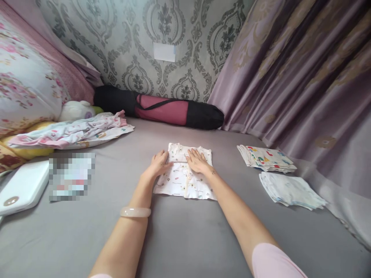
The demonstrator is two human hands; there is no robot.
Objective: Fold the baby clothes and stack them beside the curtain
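Note:
A small white printed baby shirt (178,179) lies on the grey sheet in front of me, folded into a rough square with its button strip towards me. My left hand (160,163) rests on its left edge, fingers stretched out and pointing away. Flat on the upper right part of the shirt lies my right hand (198,160), fingers spread. Neither hand grips the cloth. A pale bangle (135,212) circles my left forearm.
Two folded stacks, a colourful printed one (268,158) and a pale one (291,190), lie at right by the curtain (261,69). Loose clothes (78,131), a white device (24,187) and a blurred item (72,177) are left. A black-and-red long bag (162,110) lines the wall.

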